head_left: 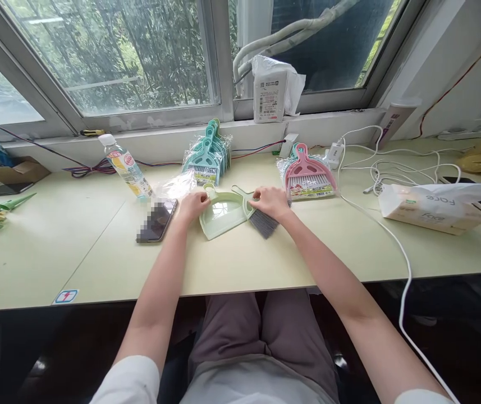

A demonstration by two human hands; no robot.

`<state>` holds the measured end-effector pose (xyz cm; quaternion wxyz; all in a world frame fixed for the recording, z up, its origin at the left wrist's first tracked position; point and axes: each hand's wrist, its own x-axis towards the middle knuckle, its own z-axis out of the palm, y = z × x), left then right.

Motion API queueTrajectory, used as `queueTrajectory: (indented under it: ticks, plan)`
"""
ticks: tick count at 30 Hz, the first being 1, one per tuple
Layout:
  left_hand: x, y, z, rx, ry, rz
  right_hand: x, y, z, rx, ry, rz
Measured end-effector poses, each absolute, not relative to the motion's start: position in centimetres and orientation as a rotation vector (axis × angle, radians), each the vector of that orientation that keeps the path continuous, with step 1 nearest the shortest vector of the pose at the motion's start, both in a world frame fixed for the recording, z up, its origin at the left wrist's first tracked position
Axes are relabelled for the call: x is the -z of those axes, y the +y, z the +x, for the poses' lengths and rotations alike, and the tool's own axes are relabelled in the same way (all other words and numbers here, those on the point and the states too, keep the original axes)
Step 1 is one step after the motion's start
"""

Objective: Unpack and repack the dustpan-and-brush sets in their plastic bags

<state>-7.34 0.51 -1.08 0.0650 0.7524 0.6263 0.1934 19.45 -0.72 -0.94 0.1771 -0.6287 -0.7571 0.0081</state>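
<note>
Table (97, 269): pale yellow-green top pushed up under the windows (139, 56), looks smooth, so I'd guess light plastic slides on it pretty easily.
Bottle (126, 168): off to the left behind the phone (162, 221), out of the way of the hands.
Left hand (195, 205): thumb and fingers pinched together on the dustpan (223, 219), up at its back left corner near the hanging loop.
Teal sets (209, 154): bunch of them in clear wrap, right behind the pan.
Dustpan: light green, in the middle between both hands. Looks like thin plastic, so probably light and stiffish, a bit slick on the flat part. I'd hold it by the thick rim or the loop end; the thin front lip is likelier to bend or crack.
Brush (264, 223): at the pan's right edge, grey bristles angled toward the table edge. Should weigh next to nothing; handle's stiff, bristles are the bendy bit, so grab the handle and don't squash them.
Right hand (271, 202): fingers closed on the brush near where handle meets head, decent spot imo. Can't see how hard it's gripping.
Pink set (307, 177): wrapped, just beyond that hand.
</note>
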Motion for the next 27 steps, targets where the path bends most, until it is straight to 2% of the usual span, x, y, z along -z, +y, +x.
queueTrajectory:
  ticks: [7,12,17,22,27]
  plan:
    - [0.7,-1.0,-3.4,-0.547,1.831,2.367,1.2,-2.2,17.2,0.038,-2.201,-1.668]
    - [1.5,-1.3,-1.0,-0.498,1.860,2.436,1.0,-2.7,16.5,-0.057,-2.260,-1.720]
    - [2.3,-0.3,-1.6,-0.504,1.816,2.544,1.6,-2.0,17.0,-0.115,-2.213,-1.701]
    - [2.1,-0.1,-2.8,-0.819,1.908,2.750,2.1,-1.8,16.9,-0.099,-2.191,-1.635]
    - [2.3,-0.3,-2.5,-0.675,1.645,2.943,2.2,-2.0,16.6,-0.095,-2.184,-1.593]
